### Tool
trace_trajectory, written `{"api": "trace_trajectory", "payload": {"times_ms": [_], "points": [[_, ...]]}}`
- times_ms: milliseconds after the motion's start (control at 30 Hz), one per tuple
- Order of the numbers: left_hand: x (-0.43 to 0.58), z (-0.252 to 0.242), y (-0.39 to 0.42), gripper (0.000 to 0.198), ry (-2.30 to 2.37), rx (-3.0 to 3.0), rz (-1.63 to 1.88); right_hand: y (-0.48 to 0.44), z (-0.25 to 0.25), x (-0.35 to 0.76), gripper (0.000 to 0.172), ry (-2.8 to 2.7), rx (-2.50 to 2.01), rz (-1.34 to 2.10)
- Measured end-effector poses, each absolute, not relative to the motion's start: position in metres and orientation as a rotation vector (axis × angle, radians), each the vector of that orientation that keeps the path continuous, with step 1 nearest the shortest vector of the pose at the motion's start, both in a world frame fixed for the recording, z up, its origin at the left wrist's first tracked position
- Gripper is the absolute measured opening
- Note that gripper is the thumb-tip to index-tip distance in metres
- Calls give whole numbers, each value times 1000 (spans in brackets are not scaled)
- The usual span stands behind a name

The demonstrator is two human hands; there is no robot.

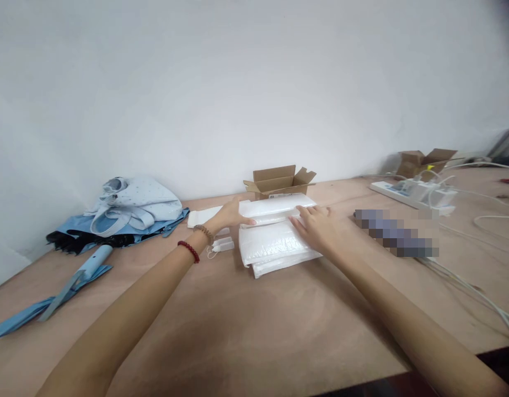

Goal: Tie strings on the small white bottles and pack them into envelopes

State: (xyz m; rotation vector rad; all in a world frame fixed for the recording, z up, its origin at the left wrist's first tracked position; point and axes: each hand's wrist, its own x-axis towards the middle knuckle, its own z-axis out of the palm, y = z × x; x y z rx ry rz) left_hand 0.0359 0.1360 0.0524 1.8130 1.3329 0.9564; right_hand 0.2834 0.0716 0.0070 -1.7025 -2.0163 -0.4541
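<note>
Several white padded mailers lie in a loose stack at the middle of the table. The upper padded mailer (274, 206) is at the back, its film surface shiny. My left hand (233, 214) grips its left end, thumb along the near edge and the other fingers partly hidden behind. My right hand (318, 227) holds its right end with bent fingers, the palm over the right side of the lower padded mailer (268, 242). Beside my left wrist lie small white tubes or bottles (222, 244) with a thin string. A flat white packet (202, 216) sits behind my left wrist.
An open cardboard box (274, 184) stands behind the mailers near the wall. At left are a pale blue bag (134, 204) and a folded blue umbrella (95, 264). At right are a pixelated object (395, 233), a power strip (415, 193) with cables, and another carton (423, 162).
</note>
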Motion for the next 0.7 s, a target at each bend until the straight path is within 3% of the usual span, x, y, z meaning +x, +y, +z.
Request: {"api": "trace_trajectory", "payload": {"times_ms": [267, 433, 700], "points": [[32, 58, 147, 38, 1315, 1972, 875, 61, 9, 272, 40, -2190, -1346, -332], [0, 70, 161, 25, 1629, 1762, 924, 57, 11, 272, 40, -2378, -1183, -157], [-41, 48, 146, 27, 1744, 1508, 928, 57, 10, 278, 63, -2452, -1162, -105]]}}
